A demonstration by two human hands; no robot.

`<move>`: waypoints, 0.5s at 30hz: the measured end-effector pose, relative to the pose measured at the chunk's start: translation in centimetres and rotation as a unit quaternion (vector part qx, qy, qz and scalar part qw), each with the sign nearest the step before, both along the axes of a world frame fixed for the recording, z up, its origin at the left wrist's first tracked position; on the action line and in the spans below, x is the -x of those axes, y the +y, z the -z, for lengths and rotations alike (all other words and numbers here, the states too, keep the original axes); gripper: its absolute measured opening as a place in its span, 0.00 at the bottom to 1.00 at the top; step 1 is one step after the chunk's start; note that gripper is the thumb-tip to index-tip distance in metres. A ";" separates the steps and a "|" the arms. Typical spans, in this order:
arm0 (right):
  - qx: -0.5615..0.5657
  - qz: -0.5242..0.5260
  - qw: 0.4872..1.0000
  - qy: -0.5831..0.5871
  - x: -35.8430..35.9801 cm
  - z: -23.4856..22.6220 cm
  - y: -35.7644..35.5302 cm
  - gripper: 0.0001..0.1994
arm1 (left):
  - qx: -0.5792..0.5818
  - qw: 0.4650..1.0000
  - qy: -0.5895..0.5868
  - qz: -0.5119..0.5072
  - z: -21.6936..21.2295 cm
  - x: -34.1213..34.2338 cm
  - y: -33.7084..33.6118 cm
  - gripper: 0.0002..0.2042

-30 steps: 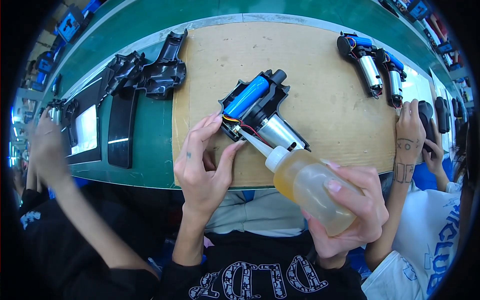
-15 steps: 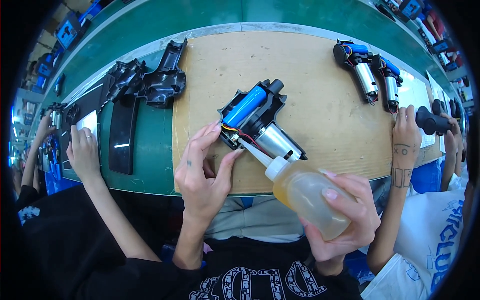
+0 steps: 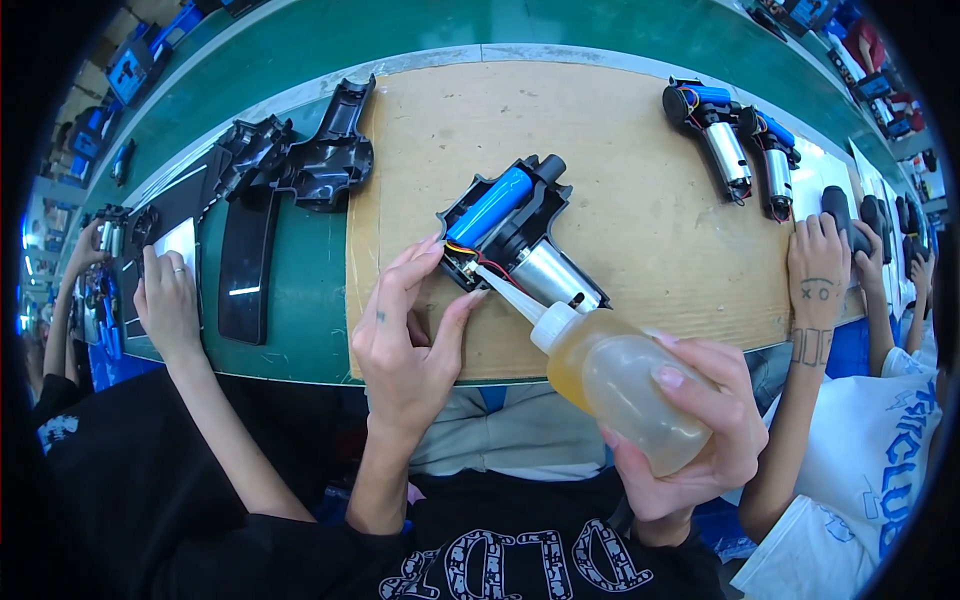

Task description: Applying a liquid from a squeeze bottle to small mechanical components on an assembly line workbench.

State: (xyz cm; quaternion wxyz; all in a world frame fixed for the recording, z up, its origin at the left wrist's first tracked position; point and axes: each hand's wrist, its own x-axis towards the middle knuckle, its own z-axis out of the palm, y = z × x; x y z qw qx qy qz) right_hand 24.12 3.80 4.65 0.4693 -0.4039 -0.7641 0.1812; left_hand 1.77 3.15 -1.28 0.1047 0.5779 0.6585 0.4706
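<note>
My left hand (image 3: 405, 330) pinches the lower left end of a black plastic housing half (image 3: 562, 195) between thumb and fingers. Inside the housing lie a blue cylindrical battery (image 3: 490, 210), a silver motor (image 3: 552, 280) and thin red and yellow wires. In my right hand (image 3: 705, 420) is a translucent squeeze bottle (image 3: 625, 375) with amber liquid, tilted toward the housing. Its white nozzle tip reaches the small parts and wires beside my left fingertips. Whether liquid is coming out cannot be made out.
A cardboard sheet (image 3: 430, 120) covers the green table. Two similar motor assemblies (image 3: 725, 140) lie at its far right. Empty black housing shells (image 3: 325, 160) and a black tray (image 3: 245, 270) are at left. Co-workers' hands work on both sides, one hand (image 3: 820, 260) near the sheet's right edge.
The bottle and my right hand have shifted slightly, the nozzle tip a little to the left and up. The co-worker's hand at right has moved onto a dark rounded part.
</note>
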 end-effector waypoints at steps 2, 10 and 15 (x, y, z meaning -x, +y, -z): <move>-0.002 0.000 1.000 -0.011 0.1 0.0 0.0 0.26 | 0.022 1.000 -0.008 -0.015 -0.2 -0.1 -0.2 0.27; -0.036 0.013 0.998 -0.047 0.7 -0.7 0.2 0.27 | -0.033 0.997 0.056 0.036 0.2 0.3 0.5 0.30; -0.039 0.001 0.994 -0.100 2.3 -2.4 1.1 0.26 | -0.032 0.999 0.016 0.032 -0.3 0.2 0.6 0.27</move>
